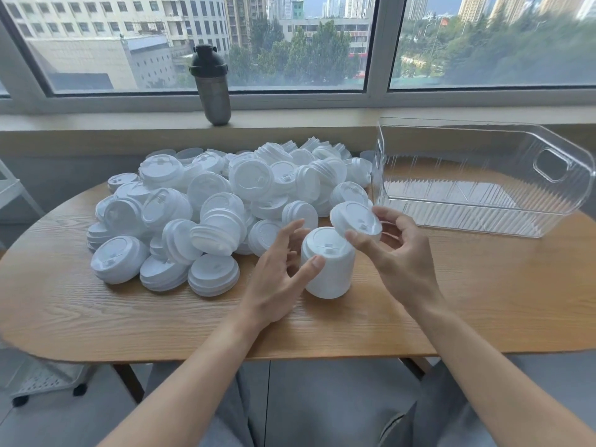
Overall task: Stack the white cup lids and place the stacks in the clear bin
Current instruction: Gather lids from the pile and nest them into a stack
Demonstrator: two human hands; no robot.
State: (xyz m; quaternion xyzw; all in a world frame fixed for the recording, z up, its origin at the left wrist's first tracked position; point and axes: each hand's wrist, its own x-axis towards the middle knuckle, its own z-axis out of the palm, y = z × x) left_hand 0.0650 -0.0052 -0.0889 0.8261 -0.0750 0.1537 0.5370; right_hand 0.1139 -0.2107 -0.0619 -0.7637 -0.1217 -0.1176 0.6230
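While the left hand [277, 266] steadies the upright stack [327, 262] with loose fingers, the right hand [395, 250] pinches 1 lid [354, 217], tilted just above-right of it

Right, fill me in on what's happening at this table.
A person is stacking white cup lids. The left hand steadies a stack of lids standing on the wooden table, while the right hand pinches a single lid just above it, not yet seated. A big loose pile of lids lies behind, and the clear bin on the right holds nothing so far.
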